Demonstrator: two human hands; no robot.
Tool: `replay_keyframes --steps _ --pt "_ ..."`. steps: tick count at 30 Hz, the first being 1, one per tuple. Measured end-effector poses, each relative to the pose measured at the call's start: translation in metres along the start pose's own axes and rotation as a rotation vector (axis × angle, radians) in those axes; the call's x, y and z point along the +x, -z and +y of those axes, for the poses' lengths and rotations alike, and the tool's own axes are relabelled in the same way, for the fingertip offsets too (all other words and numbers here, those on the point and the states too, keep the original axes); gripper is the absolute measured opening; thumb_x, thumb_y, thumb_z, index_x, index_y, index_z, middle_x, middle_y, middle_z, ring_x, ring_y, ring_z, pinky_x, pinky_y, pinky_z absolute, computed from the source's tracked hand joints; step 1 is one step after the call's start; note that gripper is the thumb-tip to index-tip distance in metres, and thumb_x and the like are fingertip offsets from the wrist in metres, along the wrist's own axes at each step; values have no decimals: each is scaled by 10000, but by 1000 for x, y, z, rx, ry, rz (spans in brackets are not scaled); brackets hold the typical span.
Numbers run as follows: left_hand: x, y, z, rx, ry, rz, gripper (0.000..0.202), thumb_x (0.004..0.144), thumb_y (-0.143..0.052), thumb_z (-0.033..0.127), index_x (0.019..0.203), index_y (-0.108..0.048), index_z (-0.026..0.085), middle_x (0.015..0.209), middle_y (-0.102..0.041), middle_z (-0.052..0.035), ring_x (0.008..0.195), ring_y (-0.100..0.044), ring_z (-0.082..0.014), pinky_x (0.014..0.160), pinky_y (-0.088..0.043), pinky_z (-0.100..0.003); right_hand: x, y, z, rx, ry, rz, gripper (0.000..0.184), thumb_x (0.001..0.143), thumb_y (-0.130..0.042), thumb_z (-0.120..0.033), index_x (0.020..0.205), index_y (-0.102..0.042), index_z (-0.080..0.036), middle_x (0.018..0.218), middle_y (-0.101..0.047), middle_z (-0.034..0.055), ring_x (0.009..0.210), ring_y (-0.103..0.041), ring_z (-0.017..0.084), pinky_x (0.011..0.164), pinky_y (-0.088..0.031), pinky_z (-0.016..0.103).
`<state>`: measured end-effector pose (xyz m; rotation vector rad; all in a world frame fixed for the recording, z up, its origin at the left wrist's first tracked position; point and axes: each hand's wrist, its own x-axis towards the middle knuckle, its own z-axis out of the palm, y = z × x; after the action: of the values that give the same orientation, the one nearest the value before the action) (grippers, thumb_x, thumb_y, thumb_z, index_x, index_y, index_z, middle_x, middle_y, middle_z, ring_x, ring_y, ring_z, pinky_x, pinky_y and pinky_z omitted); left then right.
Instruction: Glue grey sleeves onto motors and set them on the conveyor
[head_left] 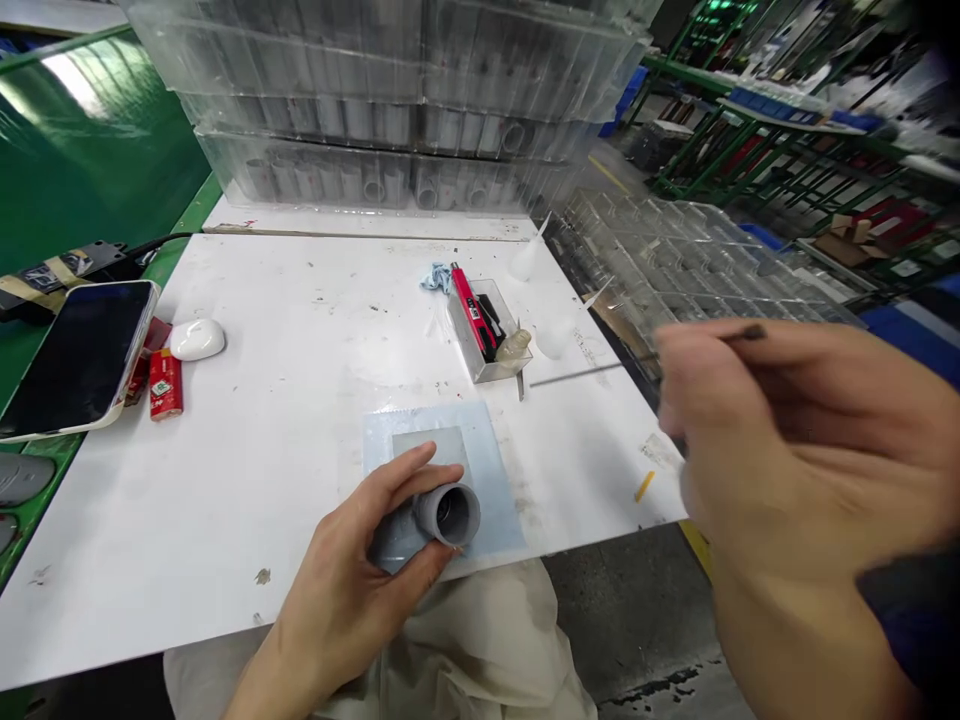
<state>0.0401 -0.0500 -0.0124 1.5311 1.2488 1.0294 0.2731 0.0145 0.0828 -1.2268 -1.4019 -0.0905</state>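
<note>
My left hand (337,570) grips a hollow grey tube (429,516) near the table's front edge, its open round end facing me. Fingers lie over the top and the thumb presses below. Under the tube is a light blue cloth (496,490) with a grey square sheet (442,440) on it. At the right, my right hand (810,470) pinches a thin dark rod (577,375), raised off to the side of the tube. The rod's long tip points left over the table. This hand is slightly blurred, and its palm hides part of the grip.
A small clear box (484,372) holds a red utility knife (471,312) and other tools. White pointed-nozzle bottles (553,338) stand beside it. Stacked clear bins (315,150) of grey tubes line the back. A phone (79,350) and white case (197,340) lie left.
</note>
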Motion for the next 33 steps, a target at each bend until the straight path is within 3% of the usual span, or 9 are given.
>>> replay_keyframes --steps 5,8,10,14,16,19,24,29,33 --pt "-2 1 -6 29 -17 -3 704 950 -771 204 1528 -503 503 1369 -805 101 1297 -746 -155 1144 -563 -270 26 -25 39 -26 115 -89 133 971 -777 -358 931 -801 -233 696 -694 -10 588 -607 161 566 -450 322" --pt "-3 2 -9 36 -25 4 710 945 -760 206 1529 -501 515 1363 -807 110 1292 -746 -144 1128 -567 -248 32 -35 49 -85 154 -107 158 984 -746 -376 935 -788 -232 663 -667 -29 551 -566 139 565 -440 308" --pt "-2 2 -11 36 -24 7 717 944 -756 205 1532 -495 522 1366 -805 110 1278 -753 -141 1113 -578 -247 33 -40 52 -164 162 -190 168 986 -731 -362 913 -788 -223 639 -651 -34 542 -564 134 580 -434 306" --pt "-1 1 -10 57 -14 70 690 946 -775 266 1529 -497 509 1361 -807 88 1301 -743 -168 1127 -587 -296 29 -38 56 -287 55 -457 192 971 -736 -383 1019 -818 -216 640 -671 -44 528 -563 130 598 -409 305" --pt "-3 2 -5 101 -18 125 671 949 -779 314 1534 -498 485 1340 -815 65 1324 -733 -200 1120 -604 -337 21 -31 59 -282 -23 -502 267 978 -730 -436 1109 -801 -214 634 -655 -59 515 -548 124 598 -406 297" --pt "-9 10 6 245 -31 168 658 971 -741 341 1561 -480 471 1316 -802 31 1237 -769 -229 1026 -661 -371 2 -19 65 -238 -98 -537 303 1000 -693 -482 1114 -766 -212 620 -614 -73 503 -530 119 590 -406 285" --pt "-19 32 20 627 -136 123 619 1017 -662 372 1599 -452 357 1265 -765 -55 1100 -770 -258 859 -675 -369 -18 -18 77 -342 -176 -776 317 1016 -615 -513 1081 -752 -234 707 -703 -37 557 -607 167 623 -422 311" --pt "-20 41 22 1020 -317 55 496 1018 -607 301 1494 -532 182 1084 -803 -114 990 -750 -351 735 -610 -463 -13 -35 79 -680 -207 -922 337 1033 -553 -512 996 -723 -223 788 -773 64 750 -729 301 663 -398 358" --pt "-19 39 22 1076 -321 24 470 965 -584 179 1434 -564 157 1070 -800 -124 958 -733 -364 717 -586 -480 0 -41 85 -758 -191 -951 307 1024 -518 -402 902 -727 -213 779 -773 116 792 -747 352 649 -373 374"
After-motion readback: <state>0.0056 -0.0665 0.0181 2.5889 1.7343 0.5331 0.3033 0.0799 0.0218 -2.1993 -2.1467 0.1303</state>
